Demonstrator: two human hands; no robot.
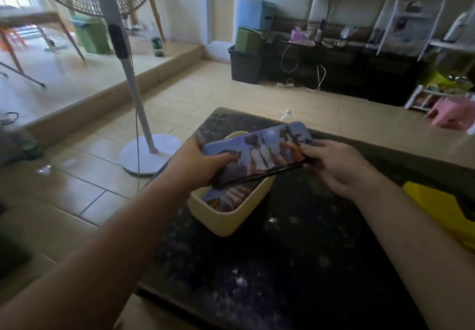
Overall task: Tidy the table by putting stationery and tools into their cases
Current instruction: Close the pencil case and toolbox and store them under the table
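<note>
A blue printed pencil case point(259, 153) with pictured figures is held in the air above a cream-yellow plastic box point(221, 220) on the dark speckled table point(282, 265). My left hand point(198, 162) grips the case's left end, thumb on top. My right hand point(334, 167) grips its right end. The case's dark lower edge shows a thin gap along its front. Inside the box lies another printed surface point(228, 196) with the same kind of picture, partly hidden under the held case.
A yellow object point(442, 211) lies at the table's right edge. A white standing fan point(151, 149) stands on the tiled floor left of the table. A pink stool point(455, 113) and dark cabinets are further back on the right.
</note>
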